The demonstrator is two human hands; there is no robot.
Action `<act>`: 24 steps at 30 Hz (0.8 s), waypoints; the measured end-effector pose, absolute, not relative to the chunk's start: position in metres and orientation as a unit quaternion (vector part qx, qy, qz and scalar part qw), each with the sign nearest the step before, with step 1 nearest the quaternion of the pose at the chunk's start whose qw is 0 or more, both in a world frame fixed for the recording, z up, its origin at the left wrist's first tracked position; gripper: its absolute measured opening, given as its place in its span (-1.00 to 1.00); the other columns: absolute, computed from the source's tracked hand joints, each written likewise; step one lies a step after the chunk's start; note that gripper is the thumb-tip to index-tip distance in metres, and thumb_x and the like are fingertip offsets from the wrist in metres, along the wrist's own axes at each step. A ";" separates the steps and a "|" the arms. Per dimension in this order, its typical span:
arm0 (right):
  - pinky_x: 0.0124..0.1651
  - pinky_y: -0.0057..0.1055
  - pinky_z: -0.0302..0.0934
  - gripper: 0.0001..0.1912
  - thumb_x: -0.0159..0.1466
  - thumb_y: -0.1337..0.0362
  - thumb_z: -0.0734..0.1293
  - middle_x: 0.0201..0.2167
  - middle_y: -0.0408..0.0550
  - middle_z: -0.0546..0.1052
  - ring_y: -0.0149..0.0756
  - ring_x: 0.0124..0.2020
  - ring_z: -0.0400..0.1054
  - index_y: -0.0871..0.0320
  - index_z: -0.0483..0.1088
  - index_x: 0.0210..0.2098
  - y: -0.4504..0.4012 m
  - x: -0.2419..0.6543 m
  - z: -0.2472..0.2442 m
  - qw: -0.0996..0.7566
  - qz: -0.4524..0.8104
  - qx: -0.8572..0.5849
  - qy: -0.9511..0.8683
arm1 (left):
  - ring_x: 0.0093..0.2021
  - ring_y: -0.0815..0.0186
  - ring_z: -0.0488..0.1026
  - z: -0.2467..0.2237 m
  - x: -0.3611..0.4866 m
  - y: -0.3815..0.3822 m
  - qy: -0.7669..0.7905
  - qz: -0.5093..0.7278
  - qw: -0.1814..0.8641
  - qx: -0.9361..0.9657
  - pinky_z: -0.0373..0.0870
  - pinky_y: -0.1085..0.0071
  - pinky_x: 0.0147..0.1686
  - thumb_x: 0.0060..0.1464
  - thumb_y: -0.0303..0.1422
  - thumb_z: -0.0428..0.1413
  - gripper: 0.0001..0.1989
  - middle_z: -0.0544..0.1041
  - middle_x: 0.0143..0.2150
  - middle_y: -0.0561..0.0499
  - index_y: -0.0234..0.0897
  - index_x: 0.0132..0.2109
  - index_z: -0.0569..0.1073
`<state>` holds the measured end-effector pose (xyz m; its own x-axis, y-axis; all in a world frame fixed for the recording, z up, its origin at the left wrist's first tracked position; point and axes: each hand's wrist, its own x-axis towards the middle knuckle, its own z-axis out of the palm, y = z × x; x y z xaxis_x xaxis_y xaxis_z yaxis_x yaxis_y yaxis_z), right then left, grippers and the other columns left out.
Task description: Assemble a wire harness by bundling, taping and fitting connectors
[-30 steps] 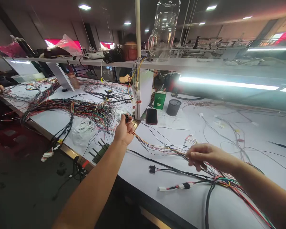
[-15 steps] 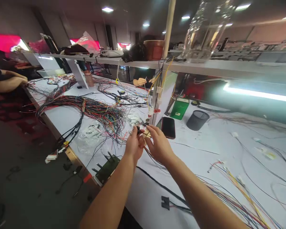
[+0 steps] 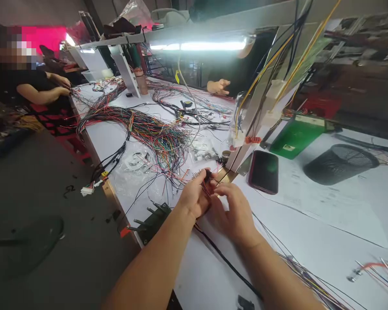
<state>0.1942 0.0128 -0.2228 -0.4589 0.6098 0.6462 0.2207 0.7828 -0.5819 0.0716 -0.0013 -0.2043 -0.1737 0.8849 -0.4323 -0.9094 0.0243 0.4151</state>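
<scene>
My left hand (image 3: pixel 194 193) is closed around a small black connector (image 3: pixel 208 175) with thin wires running into it. Just right of it, my right hand (image 3: pixel 236 211) has its thumb and fingertips pinched on a thin dark wire (image 3: pixel 224 176) by the connector; the exact grip is partly hidden. A black sleeved cable (image 3: pixel 226 257) trails below the hands over the white table (image 3: pixel 203 275). A large bundle of loose multicoloured wires (image 3: pixel 161 137) lies beyond my left hand.
A green block with metal posts (image 3: pixel 153 221) sits at the table's left edge. To the right are a phone (image 3: pixel 263 172), a green box (image 3: pixel 297 135) and a black mesh cup (image 3: pixel 339 163). A shelf post (image 3: pixel 261 116) rises ahead. Co-workers' hands (image 3: pixel 218 86) show across the table and far left.
The view has swung down and to the right. My left hand still holds the connector, while my right fingers have curled in and dropped lower beside it. The co-worker's hand opposite has shifted.
</scene>
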 end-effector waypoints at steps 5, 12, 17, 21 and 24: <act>-0.25 -0.23 0.29 -0.77 0.31 0.22 0.20 -0.11 0.11 0.48 -0.09 -0.19 0.43 0.12 0.24 -0.04 -0.004 0.185 -0.213 0.293 0.317 -0.382 -0.817 | -0.48 0.41 0.47 -0.207 0.074 -0.002 0.365 0.695 0.620 0.017 0.44 0.47 -0.43 0.20 -0.28 0.09 -0.85 0.51 -0.32 -0.02 -0.28 -0.17 0.40; -0.57 -0.47 -0.01 -0.67 0.32 0.00 0.17 -0.51 -0.14 0.41 -0.37 -0.59 0.20 0.11 0.39 -0.22 0.023 0.204 -0.199 0.229 0.579 -0.412 -0.665 | -0.13 0.29 0.51 -0.200 0.072 -0.008 0.349 0.670 0.636 0.158 0.44 0.43 -0.11 -0.04 0.06 0.18 -0.43 0.51 -0.09 -0.13 -0.27 -0.03 0.44; -0.57 -0.49 -0.09 -0.56 0.29 -0.13 0.19 -0.61 -0.25 0.22 -0.42 -0.61 0.05 0.10 0.38 -0.16 0.035 0.222 -0.212 0.308 0.611 -0.414 -0.600 | -0.28 0.33 0.50 -0.203 0.069 -0.007 0.448 0.639 0.584 0.222 0.43 0.44 -0.19 0.02 -0.17 0.25 -0.65 0.55 -0.21 -0.06 -0.28 -0.11 0.50; -0.52 -0.48 -0.05 -0.62 0.30 -0.09 0.22 -0.62 -0.26 0.25 -0.43 -0.59 0.07 0.11 0.36 -0.24 0.035 0.225 -0.221 0.312 0.656 -0.369 -0.580 | -0.36 0.34 0.45 -0.208 0.067 -0.008 0.598 0.599 0.437 0.305 0.36 0.51 -0.34 0.00 -0.30 0.27 -0.74 0.54 -0.31 -0.01 -0.23 -0.12 0.54; -0.52 -0.48 -0.06 -0.63 0.29 -0.07 0.26 -0.57 -0.22 0.32 -0.44 -0.58 0.07 0.13 0.35 -0.33 0.037 0.225 -0.223 0.320 0.676 -0.347 -0.566 | -0.22 0.31 0.46 -0.206 0.065 -0.010 0.609 0.619 0.382 0.315 0.33 0.54 -0.27 -0.05 -0.41 0.29 -0.75 0.56 -0.22 -0.03 -0.23 -0.15 0.55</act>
<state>0.2252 0.0374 -0.2234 -0.5545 0.8252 -0.1078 -0.0397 -0.1556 -0.9870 0.0654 -0.0100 -0.2063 -0.5089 0.8576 -0.0748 -0.0895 0.0337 0.9954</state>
